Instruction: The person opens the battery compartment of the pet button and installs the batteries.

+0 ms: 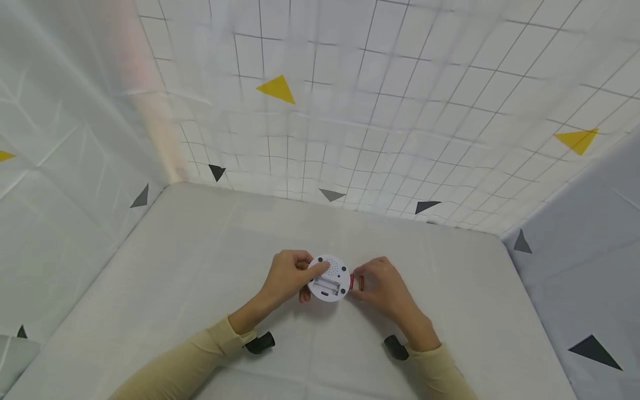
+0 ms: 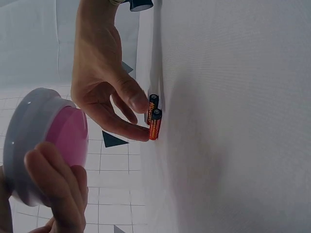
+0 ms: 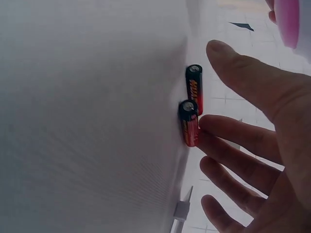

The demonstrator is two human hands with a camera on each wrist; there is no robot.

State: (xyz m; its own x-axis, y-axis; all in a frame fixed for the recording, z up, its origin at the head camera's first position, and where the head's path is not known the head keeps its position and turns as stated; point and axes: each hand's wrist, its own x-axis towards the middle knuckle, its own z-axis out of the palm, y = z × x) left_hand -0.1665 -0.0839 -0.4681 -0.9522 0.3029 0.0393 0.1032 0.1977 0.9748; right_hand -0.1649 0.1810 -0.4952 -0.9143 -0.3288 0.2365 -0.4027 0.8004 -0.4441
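My left hand point(image 1: 292, 276) grips a round white device point(image 1: 336, 272), its thumb across the underside and its fingers beneath. That underside faces up in the head view, showing a speaker grille, dark round feet and an uncovered battery compartment point(image 1: 327, 285) with no batteries in it. A pink part point(image 2: 70, 136) shows on the other side in the left wrist view. Two red and black batteries point(image 3: 188, 124) lie side by side on the table. My right hand point(image 1: 387, 286) is at them, fingers loosely bent, with the index fingertip beside the nearer battery and the thumb apart from both.
A white cloth covers the table point(image 1: 210, 233). White sheeting with a grid and coloured triangles forms the back wall point(image 1: 340, 111), and plain sheeting hangs at both sides. Black wrist mounts point(image 1: 260, 343) sit at both sleeve cuffs, low over the table.
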